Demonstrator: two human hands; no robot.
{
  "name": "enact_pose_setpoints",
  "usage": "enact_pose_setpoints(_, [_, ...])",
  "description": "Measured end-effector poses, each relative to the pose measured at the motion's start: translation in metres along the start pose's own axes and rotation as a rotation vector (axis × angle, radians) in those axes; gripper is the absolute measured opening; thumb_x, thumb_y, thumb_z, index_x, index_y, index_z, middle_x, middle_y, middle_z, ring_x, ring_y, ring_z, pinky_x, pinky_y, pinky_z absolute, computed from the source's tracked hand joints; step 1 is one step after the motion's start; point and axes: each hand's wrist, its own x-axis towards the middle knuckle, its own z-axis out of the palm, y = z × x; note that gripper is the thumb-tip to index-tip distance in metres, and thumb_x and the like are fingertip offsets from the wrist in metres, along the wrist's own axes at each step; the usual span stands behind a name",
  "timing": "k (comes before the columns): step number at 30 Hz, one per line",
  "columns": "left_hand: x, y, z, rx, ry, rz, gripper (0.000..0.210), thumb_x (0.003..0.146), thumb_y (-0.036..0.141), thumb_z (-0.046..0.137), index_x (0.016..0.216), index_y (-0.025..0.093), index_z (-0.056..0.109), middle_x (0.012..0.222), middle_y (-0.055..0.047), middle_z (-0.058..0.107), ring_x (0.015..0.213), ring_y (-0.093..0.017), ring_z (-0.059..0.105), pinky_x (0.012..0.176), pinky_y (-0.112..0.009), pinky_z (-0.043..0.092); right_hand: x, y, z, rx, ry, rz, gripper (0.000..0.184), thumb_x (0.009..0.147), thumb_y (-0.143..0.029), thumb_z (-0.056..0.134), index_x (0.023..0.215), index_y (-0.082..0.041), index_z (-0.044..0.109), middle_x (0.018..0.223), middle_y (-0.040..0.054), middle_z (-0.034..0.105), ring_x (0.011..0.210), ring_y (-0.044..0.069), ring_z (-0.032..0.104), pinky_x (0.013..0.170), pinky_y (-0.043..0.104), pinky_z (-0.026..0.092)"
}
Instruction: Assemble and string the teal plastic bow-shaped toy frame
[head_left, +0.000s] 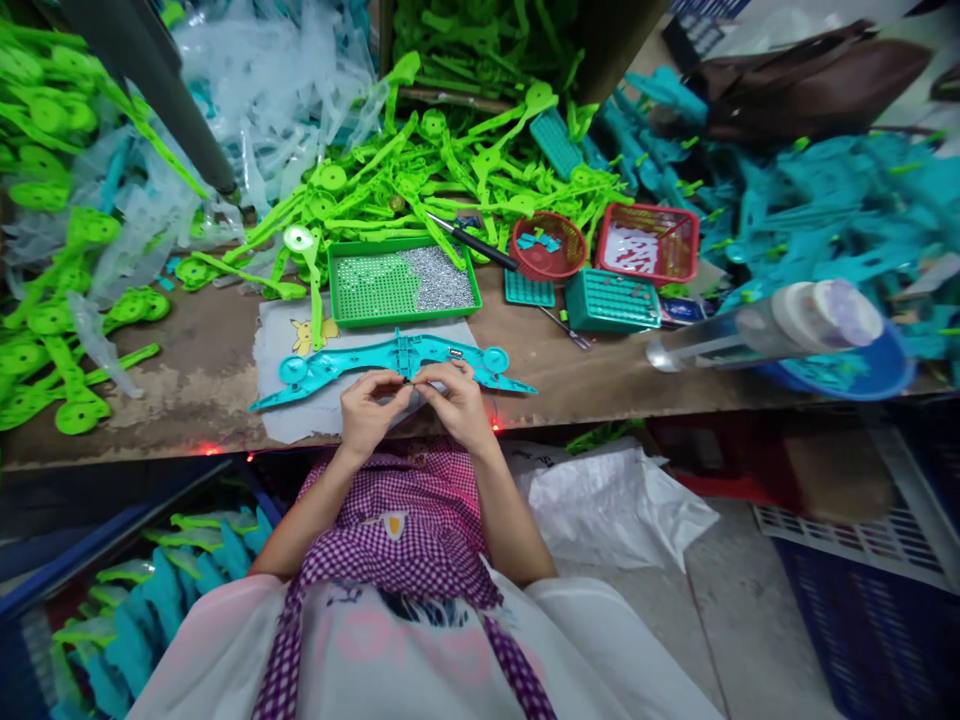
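My left hand (369, 412) and my right hand (456, 402) meet at their fingertips, both pinched. Between them is a tiny dark piece, too small to name. Just beyond my fingers lies a long turquoise plastic bow-shaped part (349, 358), with a round disc near each end and a raised cross-piece in its middle. It rests on a pale cloth (281, 425) with a yellow cartoon figure. Behind it stands a green perforated tray (367, 318) holding many small silvery screws (442, 280).
Lime-green plastic parts (330, 190) pile up behind the tray. A screwdriver-like tool (480, 245), a red round basket (551, 265), a red rectangular basket (686, 250) and a teal basket (611, 305) stand right of it. Farther right are a clear bottle (750, 330) and turquoise parts (825, 200).
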Motion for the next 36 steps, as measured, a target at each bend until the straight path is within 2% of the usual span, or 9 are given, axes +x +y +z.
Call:
enact_pose_setpoints(6, [-0.005, -0.004, 0.003, -0.059, -0.008, 0.036, 0.013, 0.078, 0.025, 0.074, 0.089, 0.020, 0.073, 0.089, -0.005, 0.072, 0.085, -0.016, 0.070, 0.074, -0.029, 0.060, -0.003, 0.000, -0.004, -0.051, -0.034, -0.009, 0.017, 0.093, -0.036, 0.058, 0.089, -0.026, 0.071, 0.097, 0.0019, 0.076, 0.098, 0.021, 0.069, 0.112, 0.048, 0.019])
enact_pose_setpoints(12, [0.002, -0.010, -0.001, -0.056, -0.058, -0.003, 0.021, 0.082, 0.036, 0.070, 0.096, 0.019, 0.070, 0.097, -0.006, 0.070, 0.089, -0.017, 0.070, 0.080, -0.032, 0.060, 0.010, -0.006, -0.007, -0.058, -0.081, 0.051, 0.021, 0.094, -0.041, 0.056, 0.089, -0.027, 0.071, 0.101, 0.0009, 0.076, 0.103, 0.021, 0.067, 0.115, 0.051, 0.018])
enact_pose_setpoints(17, [-0.021, 0.003, -0.012, 0.261, -0.400, 0.049, 0.055, 0.086, 0.038, 0.068, 0.136, 0.020, 0.053, 0.111, -0.010, 0.069, 0.094, -0.021, 0.070, 0.084, -0.038, 0.059, 0.017, -0.003, -0.024, -0.068, 0.171, 0.171, 0.026, 0.091, -0.046, 0.057, 0.089, -0.025, 0.072, 0.094, 0.0018, 0.077, 0.094, 0.021, 0.067, 0.108, 0.048, 0.031])
enact_pose_setpoints(21, [-0.032, 0.022, -0.037, 0.394, -0.616, 0.118, 0.029, 0.096, 0.031, 0.055, 0.122, 0.021, 0.063, 0.108, -0.009, 0.074, 0.096, -0.022, 0.071, 0.086, -0.038, 0.058, 0.023, 0.007, -0.033, -0.129, 0.319, 0.170, 0.026, 0.091, -0.044, 0.055, 0.090, -0.023, 0.071, 0.090, 0.0026, 0.075, 0.090, 0.020, 0.066, 0.098, 0.041, 0.039])
enact_pose_setpoints(27, [-0.031, 0.054, -0.097, 0.362, -0.976, -0.198, 0.020, 0.095, 0.036, 0.055, 0.088, 0.023, 0.069, 0.094, -0.003, 0.070, 0.084, -0.016, 0.068, 0.077, -0.028, 0.054, 0.028, 0.038, -0.034, -0.199, 0.455, 0.227, 0.030, 0.093, -0.043, 0.048, 0.092, -0.020, 0.066, 0.086, 0.0040, 0.073, 0.084, 0.018, 0.064, 0.088, 0.035, 0.044])
enact_pose_setpoints(29, [-0.044, 0.053, -0.103, 0.315, -0.955, -0.240, 0.016, 0.093, 0.036, 0.058, 0.090, 0.022, 0.065, 0.109, -0.005, 0.067, 0.102, -0.018, 0.066, 0.088, -0.030, 0.053, 0.029, 0.045, -0.034, -0.202, 0.497, 0.242, 0.030, 0.093, -0.043, 0.047, 0.092, -0.019, 0.066, 0.085, 0.0042, 0.072, 0.083, 0.018, 0.063, 0.087, 0.034, 0.044])
enact_pose_setpoints(31, [-0.063, 0.042, -0.097, 0.325, -0.829, -0.276, 0.019, 0.092, 0.036, 0.060, 0.104, 0.023, 0.059, 0.124, -0.009, 0.063, 0.117, -0.020, 0.061, 0.098, -0.035, 0.050, 0.030, 0.050, -0.035, -0.203, 0.535, 0.263, 0.031, 0.092, -0.044, 0.047, 0.093, -0.018, 0.065, 0.085, 0.0047, 0.071, 0.083, 0.018, 0.063, 0.086, 0.034, 0.044])
enact_pose_setpoints(34, [-0.088, 0.018, -0.078, 0.495, -0.620, -0.282, 0.030, 0.090, 0.031, 0.062, 0.118, 0.023, 0.052, 0.122, -0.011, 0.065, 0.115, -0.024, 0.063, 0.098, -0.040, 0.050, 0.033, 0.052, -0.037, -0.206, 0.573, 0.301, 0.032, 0.091, -0.044, 0.047, 0.094, -0.017, 0.065, 0.085, 0.0056, 0.071, 0.083, 0.019, 0.063, 0.087, 0.035, 0.043])
enact_pose_setpoints(36, [-0.096, 0.006, -0.067, 0.579, -0.570, -0.268, 0.033, 0.088, 0.028, 0.064, 0.118, 0.022, 0.051, 0.111, -0.010, 0.069, 0.104, -0.025, 0.067, 0.092, -0.042, 0.053, 0.034, 0.053, -0.038, -0.218, 0.561, 0.316, 0.031, 0.091, -0.043, 0.048, 0.094, -0.017, 0.065, 0.086, 0.0054, 0.071, 0.084, 0.019, 0.063, 0.089, 0.036, 0.042])
